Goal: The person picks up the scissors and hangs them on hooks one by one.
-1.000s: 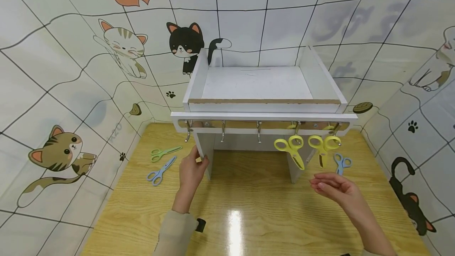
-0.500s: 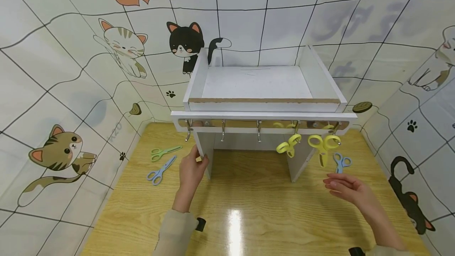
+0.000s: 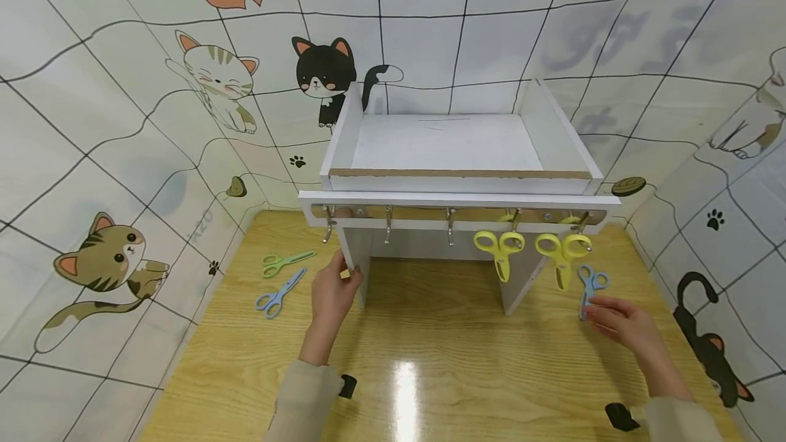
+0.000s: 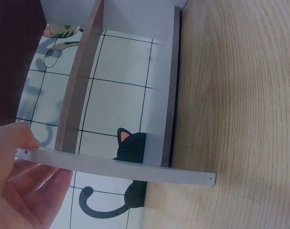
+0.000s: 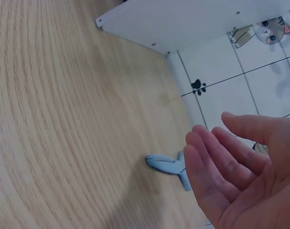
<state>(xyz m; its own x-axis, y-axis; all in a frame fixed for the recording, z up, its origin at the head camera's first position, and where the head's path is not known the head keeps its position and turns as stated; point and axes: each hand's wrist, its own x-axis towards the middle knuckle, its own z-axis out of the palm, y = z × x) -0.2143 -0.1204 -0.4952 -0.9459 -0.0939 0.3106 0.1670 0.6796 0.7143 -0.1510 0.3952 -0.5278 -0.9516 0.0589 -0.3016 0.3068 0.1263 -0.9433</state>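
Observation:
A white rack (image 3: pixel 460 186) stands on the table, its front rail lined with metal hooks (image 3: pixel 388 225). My left hand (image 3: pixel 330 292) grips the front edge of the rack's left side panel (image 4: pixel 121 164), thumb on one face and fingers on the other. Two pairs of yellow scissors, one pair of scissors (image 3: pixel 500 251) and another pair of scissors (image 3: pixel 563 254), hang from the hooks at the right end. My right hand (image 3: pixel 629 326) hovers with loosely bent fingers over blue scissors (image 3: pixel 593 282) lying on the table; the right wrist view shows nothing between its fingers and thumb.
Left of the rack, green scissors (image 3: pixel 285 262) and another pair of blue scissors (image 3: pixel 279 295) lie on the wooden table (image 3: pixel 430 353). An open tray top (image 3: pixel 448 145) crowns the rack. Cat-patterned walls (image 3: pixel 424 46) enclose the table at the back and sides.
My right hand has moved right, away from the yellow scissors, to over the blue scissors. The hanging yellow scissors have swung on their hooks. My left hand stays on the side panel.

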